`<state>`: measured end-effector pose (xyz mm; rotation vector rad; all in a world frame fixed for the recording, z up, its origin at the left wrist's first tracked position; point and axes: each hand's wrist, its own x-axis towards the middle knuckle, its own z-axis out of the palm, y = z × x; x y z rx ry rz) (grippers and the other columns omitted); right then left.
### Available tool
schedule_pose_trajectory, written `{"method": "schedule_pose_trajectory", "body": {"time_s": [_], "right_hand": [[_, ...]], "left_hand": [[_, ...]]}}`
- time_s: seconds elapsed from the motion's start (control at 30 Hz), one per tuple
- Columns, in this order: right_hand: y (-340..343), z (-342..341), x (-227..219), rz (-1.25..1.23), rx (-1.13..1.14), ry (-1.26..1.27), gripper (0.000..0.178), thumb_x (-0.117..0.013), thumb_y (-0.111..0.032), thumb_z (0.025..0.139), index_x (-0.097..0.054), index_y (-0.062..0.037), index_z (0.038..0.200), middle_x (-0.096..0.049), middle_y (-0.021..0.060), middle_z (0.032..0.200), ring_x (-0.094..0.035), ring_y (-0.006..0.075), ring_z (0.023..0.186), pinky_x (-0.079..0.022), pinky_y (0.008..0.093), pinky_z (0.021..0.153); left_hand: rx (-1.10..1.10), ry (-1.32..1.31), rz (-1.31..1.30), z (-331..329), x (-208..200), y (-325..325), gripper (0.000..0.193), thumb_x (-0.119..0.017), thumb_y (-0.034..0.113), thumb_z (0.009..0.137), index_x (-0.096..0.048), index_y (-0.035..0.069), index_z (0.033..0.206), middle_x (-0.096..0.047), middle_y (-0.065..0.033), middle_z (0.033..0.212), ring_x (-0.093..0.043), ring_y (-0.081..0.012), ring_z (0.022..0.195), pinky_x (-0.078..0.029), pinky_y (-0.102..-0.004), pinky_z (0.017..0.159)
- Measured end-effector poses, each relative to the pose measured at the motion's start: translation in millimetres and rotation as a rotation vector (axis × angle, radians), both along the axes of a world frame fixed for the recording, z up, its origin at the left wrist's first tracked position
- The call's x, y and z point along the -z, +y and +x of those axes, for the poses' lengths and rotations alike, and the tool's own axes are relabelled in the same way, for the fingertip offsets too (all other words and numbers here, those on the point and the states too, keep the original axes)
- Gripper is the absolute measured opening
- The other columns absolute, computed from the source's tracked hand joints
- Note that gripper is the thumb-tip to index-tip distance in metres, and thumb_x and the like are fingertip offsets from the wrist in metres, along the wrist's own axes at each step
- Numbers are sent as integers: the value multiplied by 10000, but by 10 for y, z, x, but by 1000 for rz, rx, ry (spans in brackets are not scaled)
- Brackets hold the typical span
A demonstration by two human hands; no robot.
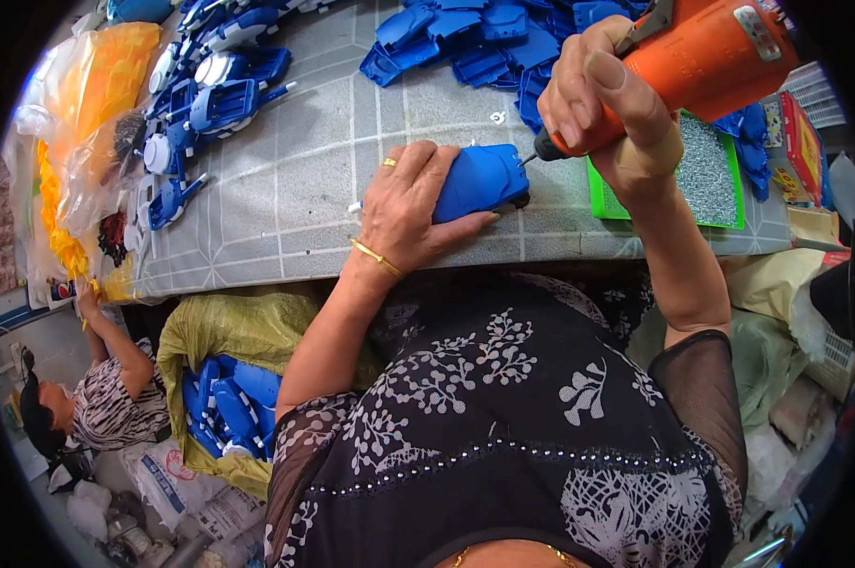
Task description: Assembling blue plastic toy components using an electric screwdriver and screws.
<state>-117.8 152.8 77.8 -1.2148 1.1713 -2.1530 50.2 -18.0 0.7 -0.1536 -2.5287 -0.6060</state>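
My left hand [408, 194] is closed over a blue plastic toy car shell [482, 180], pressing it against the grey table [314, 161]. A small white piece pokes out beside that hand's wrist side. In my right hand [621, 109] is an orange electric screwdriver [711, 71], held tilted with its fingers wrapped round the front of the body. Its thin bit points at the right end of the shell, at or very near the edge; contact is hard to tell. Just right of my right wrist, a bright green tray [739, 204] holds many small silvery screws.
Loose blue shells [475, 38] are heaped at the far side. Blue-and-white assemblies [224, 104] lie along the left. A yellow-green sack [243, 327] with blue parts stands below the table edge. Another person [115, 388] works at far left; a red box [801, 142] sits at right.
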Motion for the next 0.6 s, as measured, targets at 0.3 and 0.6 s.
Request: {"method": "schedule_pose_trajectory", "body": {"time_s": [0.3, 0.6], "right_hand": [[-52, 83, -57, 58, 24, -208, 223, -705, -173, 936, -512, -91, 861, -518, 13, 656, -519, 118, 499, -469, 290, 523], [-122, 28, -115, 179, 18, -374, 268, -771, -180, 894, -527, -81, 842, -497, 15, 605, -505, 134, 468, -454, 297, 480]], "left_hand": [[1, -30, -21, -1, -18, 1, 661, -840, 453, 763, -624, 7, 1200, -596, -152, 1061, -593, -367, 923, -512, -450, 830], [-2, -72, -45, -35, -26, 8, 645, -814, 470, 789, -611, 4, 1185, -583, -151, 1042, -585, -364, 930, -509, -447, 831]]}}
